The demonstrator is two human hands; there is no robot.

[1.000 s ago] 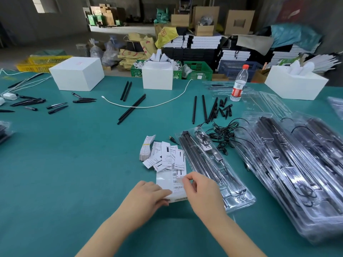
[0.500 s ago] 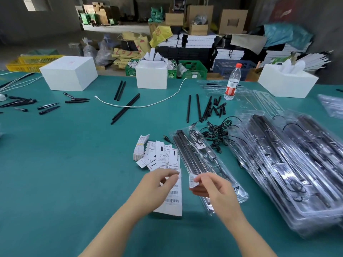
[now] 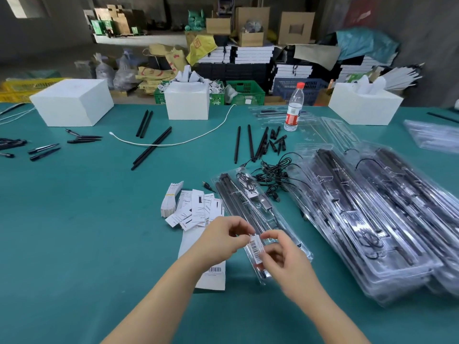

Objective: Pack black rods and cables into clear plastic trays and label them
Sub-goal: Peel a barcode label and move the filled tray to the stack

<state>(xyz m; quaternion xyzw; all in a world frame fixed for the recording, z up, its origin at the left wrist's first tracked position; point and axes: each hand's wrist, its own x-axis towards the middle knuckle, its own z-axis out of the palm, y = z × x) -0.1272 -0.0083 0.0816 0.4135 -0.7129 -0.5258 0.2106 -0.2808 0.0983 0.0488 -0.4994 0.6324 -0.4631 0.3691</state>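
White and striped with a barcode, a small label sits at lower centre of the frame, pinched at its top edge by the fingers of both the left hand and the right hand. It hangs just over the near end of a clear tray packed with black rods and a cable, lying on the green bench. A pile of filled trays fills the right side, and loose rods lie in the upper middle.

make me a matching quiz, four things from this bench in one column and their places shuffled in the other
Things:
1. barcode label
2. water bottle
3. white cable
4. stack of packed trays

Places:
A. far side of the table, upright
B. pinched between both hands
C. right of the single tray
D. lying across loose black rods

Pairs: 1-B, 2-A, 3-D, 4-C
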